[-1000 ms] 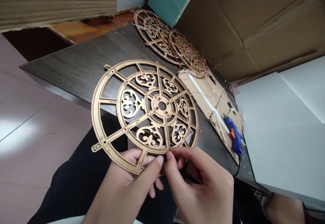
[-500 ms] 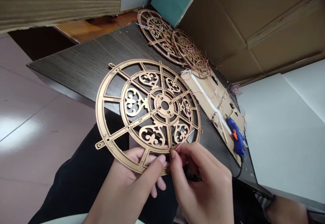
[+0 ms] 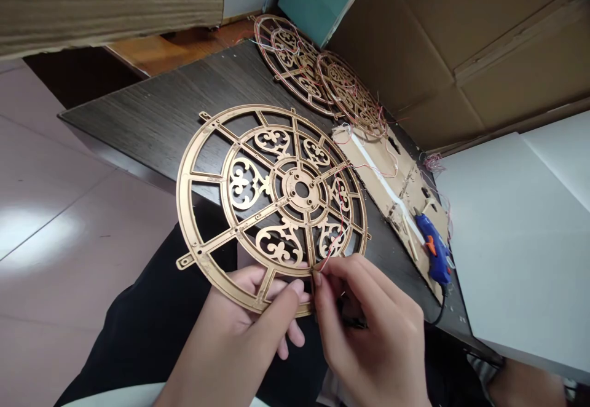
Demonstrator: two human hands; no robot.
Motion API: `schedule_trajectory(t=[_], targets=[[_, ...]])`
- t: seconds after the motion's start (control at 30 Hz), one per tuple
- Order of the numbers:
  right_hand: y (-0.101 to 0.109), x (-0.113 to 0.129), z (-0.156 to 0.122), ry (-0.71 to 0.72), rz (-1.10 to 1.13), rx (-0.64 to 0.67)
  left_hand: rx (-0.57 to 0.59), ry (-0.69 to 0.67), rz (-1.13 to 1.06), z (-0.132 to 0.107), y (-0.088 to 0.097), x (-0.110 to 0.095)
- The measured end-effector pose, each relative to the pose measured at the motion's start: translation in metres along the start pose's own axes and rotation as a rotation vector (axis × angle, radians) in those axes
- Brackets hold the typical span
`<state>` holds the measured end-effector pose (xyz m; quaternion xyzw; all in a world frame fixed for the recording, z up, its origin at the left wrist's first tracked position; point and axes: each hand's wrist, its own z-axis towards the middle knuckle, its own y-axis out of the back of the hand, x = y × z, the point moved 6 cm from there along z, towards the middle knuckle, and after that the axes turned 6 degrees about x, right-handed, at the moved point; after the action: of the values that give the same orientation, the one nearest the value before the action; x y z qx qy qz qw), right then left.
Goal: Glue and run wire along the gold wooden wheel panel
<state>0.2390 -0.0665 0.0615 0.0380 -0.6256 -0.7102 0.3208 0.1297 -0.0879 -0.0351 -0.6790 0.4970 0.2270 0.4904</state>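
A round gold openwork frame (image 3: pixel 247 225) with spokes and scroll ornaments is tilted over my lap, its far side above the dark table. My left hand (image 3: pixel 258 327) grips its near rim, the thumb on top and the fingers underneath. My right hand (image 3: pixel 369 321) pinches thin red and white wires (image 3: pixel 342 225) against the frame, at the inner ring near a spoke. The wires run up across the right-hand ornaments. What lies right under the right fingertips is hidden.
Two similar frames with wires (image 3: pixel 299 66) lie at the table's back. A blue glue gun (image 3: pixel 436 250) rests on a cardboard piece (image 3: pixel 369 161) at the right, its cord hanging near. Cardboard walls (image 3: pixel 415 38) and a white panel (image 3: pixel 516 241) border the dark table (image 3: pixel 175 96).
The whole view has shifted slightly, so everything appears a little to the right. Both hands keep their hold on the frame and wires, with hardly any other movement.
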Motion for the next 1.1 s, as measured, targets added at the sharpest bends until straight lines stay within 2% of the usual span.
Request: schedule_trajectory(t=[0.3,0.6,1.1], targets=[[0.000,-0.005,0.001,0.043,-0.032,0.031,-0.011,-0.044,0.016,0.000,0.002,-0.004],[0.003,-0.005,0.005,0.081,-0.025,0.097,-0.003,0.027,-0.006,-0.001,0.000,-0.004],[0.007,-0.008,0.014,0.185,-0.061,0.243,0.003,0.051,0.062,-0.001,0.001,-0.004]])
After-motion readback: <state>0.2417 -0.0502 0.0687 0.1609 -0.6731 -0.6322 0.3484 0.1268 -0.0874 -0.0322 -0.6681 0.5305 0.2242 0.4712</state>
